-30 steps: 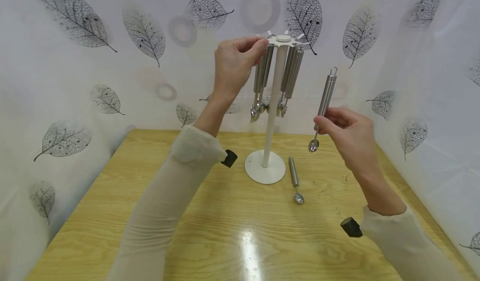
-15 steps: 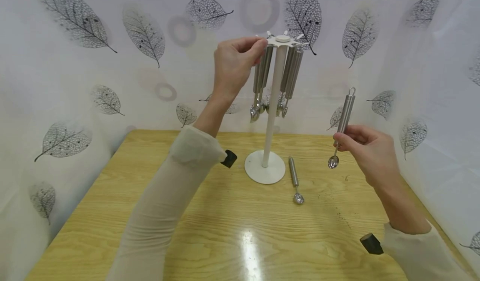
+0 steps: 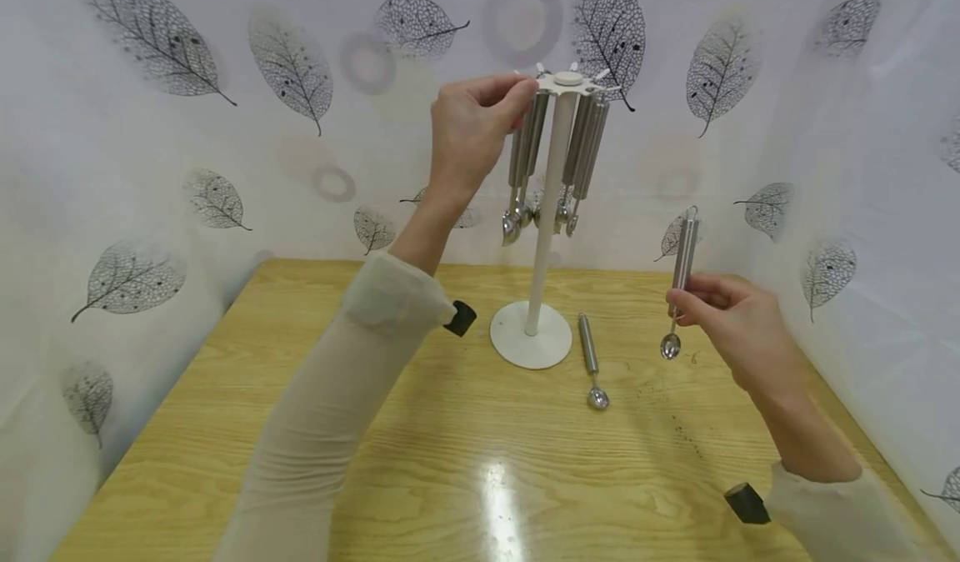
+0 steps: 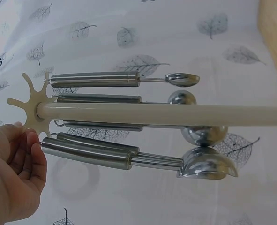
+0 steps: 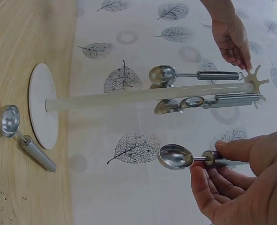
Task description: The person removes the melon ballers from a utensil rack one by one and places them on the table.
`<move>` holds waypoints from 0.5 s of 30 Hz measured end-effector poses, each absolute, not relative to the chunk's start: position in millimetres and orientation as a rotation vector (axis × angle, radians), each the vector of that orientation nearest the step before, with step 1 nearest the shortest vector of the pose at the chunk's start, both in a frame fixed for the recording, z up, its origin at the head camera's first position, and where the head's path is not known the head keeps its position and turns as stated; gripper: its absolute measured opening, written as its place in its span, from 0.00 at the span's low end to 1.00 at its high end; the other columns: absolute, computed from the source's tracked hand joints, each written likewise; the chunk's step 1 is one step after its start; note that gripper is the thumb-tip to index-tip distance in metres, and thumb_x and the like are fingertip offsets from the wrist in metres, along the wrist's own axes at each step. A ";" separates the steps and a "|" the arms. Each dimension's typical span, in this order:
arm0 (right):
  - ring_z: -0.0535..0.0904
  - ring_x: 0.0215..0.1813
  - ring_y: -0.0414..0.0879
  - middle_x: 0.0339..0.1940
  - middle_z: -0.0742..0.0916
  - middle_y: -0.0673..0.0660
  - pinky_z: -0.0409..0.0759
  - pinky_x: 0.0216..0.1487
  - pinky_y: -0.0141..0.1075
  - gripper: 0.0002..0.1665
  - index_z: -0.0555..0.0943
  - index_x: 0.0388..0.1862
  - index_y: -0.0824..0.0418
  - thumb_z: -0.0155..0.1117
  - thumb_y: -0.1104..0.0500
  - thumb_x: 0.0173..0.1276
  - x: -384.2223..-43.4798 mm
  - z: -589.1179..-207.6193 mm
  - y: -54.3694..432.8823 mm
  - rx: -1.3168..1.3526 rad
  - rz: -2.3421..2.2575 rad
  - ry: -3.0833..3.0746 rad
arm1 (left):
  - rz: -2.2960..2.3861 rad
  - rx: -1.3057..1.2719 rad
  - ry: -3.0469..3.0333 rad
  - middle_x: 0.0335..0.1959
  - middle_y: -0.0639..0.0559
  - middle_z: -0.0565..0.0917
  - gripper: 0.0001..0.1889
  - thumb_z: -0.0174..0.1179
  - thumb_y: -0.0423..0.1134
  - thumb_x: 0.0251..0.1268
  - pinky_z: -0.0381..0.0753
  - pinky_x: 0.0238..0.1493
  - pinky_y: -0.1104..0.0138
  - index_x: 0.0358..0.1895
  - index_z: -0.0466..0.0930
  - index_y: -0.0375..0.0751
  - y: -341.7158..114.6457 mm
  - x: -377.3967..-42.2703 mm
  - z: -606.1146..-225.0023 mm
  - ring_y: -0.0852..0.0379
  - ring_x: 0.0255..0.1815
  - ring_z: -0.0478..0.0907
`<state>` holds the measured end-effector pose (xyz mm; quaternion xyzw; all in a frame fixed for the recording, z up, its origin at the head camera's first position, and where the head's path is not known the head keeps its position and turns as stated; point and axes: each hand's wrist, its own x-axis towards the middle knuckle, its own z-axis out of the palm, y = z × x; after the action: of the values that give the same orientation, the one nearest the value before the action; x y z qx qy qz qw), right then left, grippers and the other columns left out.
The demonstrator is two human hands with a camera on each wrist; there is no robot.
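Note:
My left hand [image 3: 468,132] pinches one arm of the star-shaped top of a white utensil stand [image 3: 546,237]. Several steel scoops [image 3: 587,145] hang from that top, handles up and bowls down; in the left wrist view their bowls [image 4: 207,163] differ in size. Out to the right, my right hand [image 3: 742,328] grips a small steel scoop [image 3: 684,253] low on its handle, thumb against fingers. It stays upright above the table, its loop at the top. The right wrist view shows its shallow oval bowl [image 5: 175,156]. Another scoop [image 3: 588,347] lies beside the stand's round base.
The wooden table [image 3: 420,462] extends toward me, with dark specks [image 3: 686,437] at its right. A white leaf-patterned cloth [image 3: 300,195] stands behind the table and along its sides. Dark blocks [image 3: 747,504] are fixed at both cuffs.
My right hand has moved right and down, away from the stand, carrying the scoop; lately it has only sunk a little. My left hand keeps its place on the stand's top.

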<state>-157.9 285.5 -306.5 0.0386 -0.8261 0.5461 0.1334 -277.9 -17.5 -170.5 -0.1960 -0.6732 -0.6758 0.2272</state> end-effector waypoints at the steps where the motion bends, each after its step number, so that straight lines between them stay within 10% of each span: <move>1: 0.87 0.32 0.39 0.35 0.91 0.45 0.86 0.39 0.26 0.11 0.84 0.50 0.65 0.71 0.61 0.73 -158.9 -309.5 284.7 0.117 1.578 -2.402 | -1.861 -0.541 -1.855 0.35 0.43 0.90 0.09 0.70 0.35 0.69 0.87 0.43 0.70 0.46 0.91 0.33 -17.5 -278.1 -170.4 0.53 0.32 0.84; 15: 0.87 0.33 0.41 0.39 0.90 0.59 0.86 0.42 0.27 0.28 0.78 0.61 0.79 0.68 0.57 0.75 -169.0 -346.7 284.8 0.046 1.540 -2.594 | -1.855 -0.536 -1.860 0.32 0.45 0.89 0.09 0.70 0.36 0.69 0.87 0.43 0.70 0.46 0.91 0.34 -17.0 -277.8 -170.7 0.57 0.29 0.82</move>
<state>-169.0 284.8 -346.7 0.0151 -0.8581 0.5094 0.0625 -277.8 -17.0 -170.7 -0.1947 -0.6755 -0.6736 0.2282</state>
